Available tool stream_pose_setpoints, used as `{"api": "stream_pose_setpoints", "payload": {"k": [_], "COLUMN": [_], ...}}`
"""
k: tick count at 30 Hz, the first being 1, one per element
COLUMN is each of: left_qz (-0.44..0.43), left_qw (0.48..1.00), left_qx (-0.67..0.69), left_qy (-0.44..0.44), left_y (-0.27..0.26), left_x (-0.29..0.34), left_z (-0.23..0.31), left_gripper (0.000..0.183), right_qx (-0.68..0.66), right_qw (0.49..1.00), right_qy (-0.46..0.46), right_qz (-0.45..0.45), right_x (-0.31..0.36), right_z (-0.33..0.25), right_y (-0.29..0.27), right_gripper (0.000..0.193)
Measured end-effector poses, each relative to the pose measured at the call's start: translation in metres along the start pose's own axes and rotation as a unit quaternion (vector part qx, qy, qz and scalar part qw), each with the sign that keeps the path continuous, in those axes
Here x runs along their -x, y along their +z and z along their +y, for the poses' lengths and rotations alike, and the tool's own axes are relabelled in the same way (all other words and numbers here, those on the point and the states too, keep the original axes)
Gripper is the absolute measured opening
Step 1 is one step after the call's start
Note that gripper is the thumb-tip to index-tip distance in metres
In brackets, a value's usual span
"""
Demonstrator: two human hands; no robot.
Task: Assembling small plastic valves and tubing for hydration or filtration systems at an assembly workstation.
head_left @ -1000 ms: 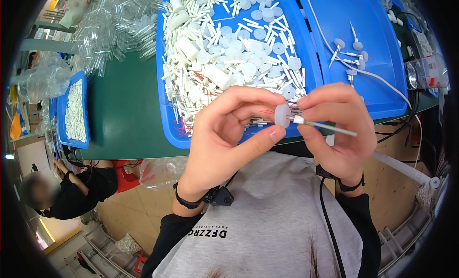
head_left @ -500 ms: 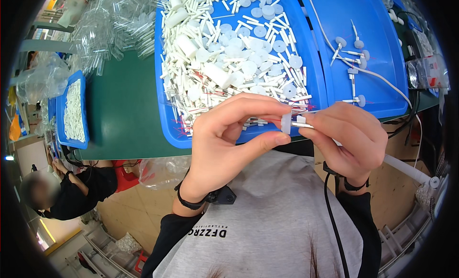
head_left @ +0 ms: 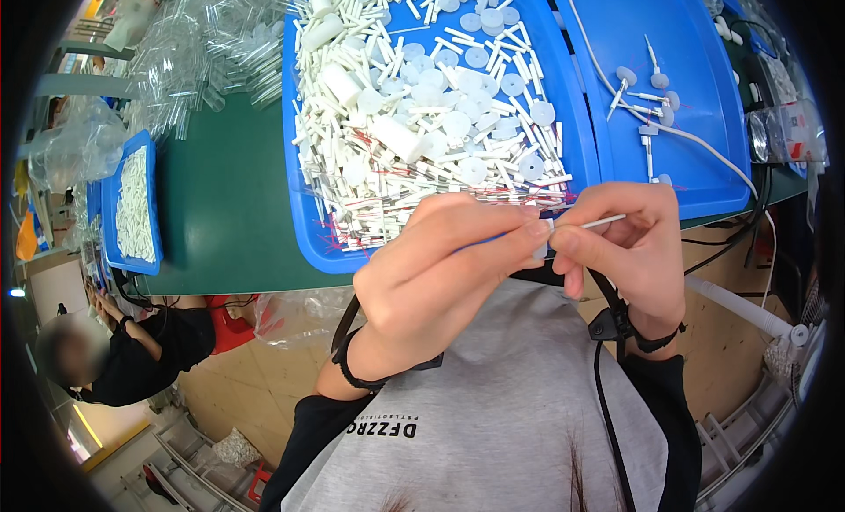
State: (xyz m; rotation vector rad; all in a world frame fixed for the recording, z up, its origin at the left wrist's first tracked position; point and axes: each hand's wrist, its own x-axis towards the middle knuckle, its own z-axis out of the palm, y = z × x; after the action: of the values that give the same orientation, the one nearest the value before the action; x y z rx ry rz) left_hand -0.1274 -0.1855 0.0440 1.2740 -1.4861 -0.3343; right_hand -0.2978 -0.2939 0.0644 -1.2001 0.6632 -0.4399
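Note:
My left hand is turned with its back up, its fingertips closed on a small translucent white disc. Most of that disc is hidden behind the fingers. Against its fingertips, my right hand pinches a thin white rod between thumb and forefinger. The rod's free end sticks out to the right, slightly raised. Both hands meet in front of the near edge of a blue tray, which holds a heap of white tubes, pale discs and thin red wires.
In a second blue tray at the right lie several disc-and-rod pieces, crossed by a white cable. Clear plastic tubes pile up on the green table. A small blue tray and another person are at the left.
My left hand has rolled over, its fingers now covering most of the disc. My right hand has shifted slightly left, and the rod's outer end now shows between its fingers.

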Motion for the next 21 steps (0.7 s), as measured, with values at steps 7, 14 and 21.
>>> {"api": "stream_pose_setpoints", "payload": {"k": [7,14,21], "left_qz": [0.001,0.010,0.128], "left_qw": [0.990,0.995,0.979], "left_qx": [-0.109,-0.059,-0.068], "left_qy": [0.087,-0.076,-0.143], "left_y": [0.001,-0.004,-0.025], "left_x": [-0.008,-0.011,-0.001], "left_z": [-0.004,-0.001,-0.009], "left_gripper": [0.033,0.034,0.029], "right_qx": [-0.095,0.059,0.510], "right_qw": [0.991,0.981,0.783], "right_qy": [0.082,-0.139,-0.312], "right_qz": [-0.038,0.123,0.174], "right_x": [-0.006,-0.008,-0.039], "right_z": [0.003,0.007,0.022], "right_y": [-0.006,0.004,-0.001], "right_gripper": [0.010,0.014,0.013]}}
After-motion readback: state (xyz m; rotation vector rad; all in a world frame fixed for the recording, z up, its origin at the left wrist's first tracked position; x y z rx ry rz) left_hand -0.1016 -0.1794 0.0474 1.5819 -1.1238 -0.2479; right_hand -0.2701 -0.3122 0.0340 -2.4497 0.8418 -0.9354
